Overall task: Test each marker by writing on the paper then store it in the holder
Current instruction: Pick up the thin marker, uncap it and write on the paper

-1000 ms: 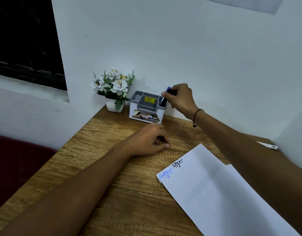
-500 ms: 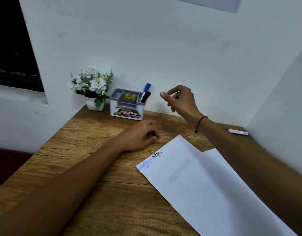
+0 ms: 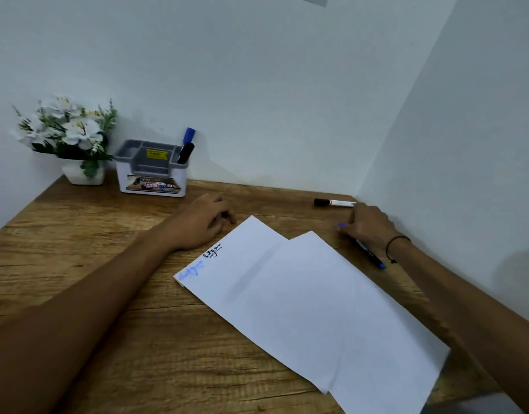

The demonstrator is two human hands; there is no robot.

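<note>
From the head camera I look down on a wooden counter set into a white corner. My left hand lies palm-down on the wood just beyond the top corner of the paper, its fingers curled loosely under; the grip is half-closed on nothing I can make out.

My right hand is over by the right wall, resting on a blue marker that lies on the counter just beside the paper's right edge. The marker's dark barrel runs out from under the hand toward my wrist, ending in a blue tip, and a bit of blue shows at the fingertips on the far side. The fingers are bent down over it, but I cannot tell whether the grip has closed on it or merely touches it.

Just beyond that hand, near the corner, a white marker with a black cap lies flat.

The paper is two overlapping white sheets, with a blue scribble and a black scribble at the upper left corner.

At the back left stands the holder, grey-topped, with a blue-capped marker and a black-capped marker upright in its right compartment. A white flower pot sits just beside it.
</note>
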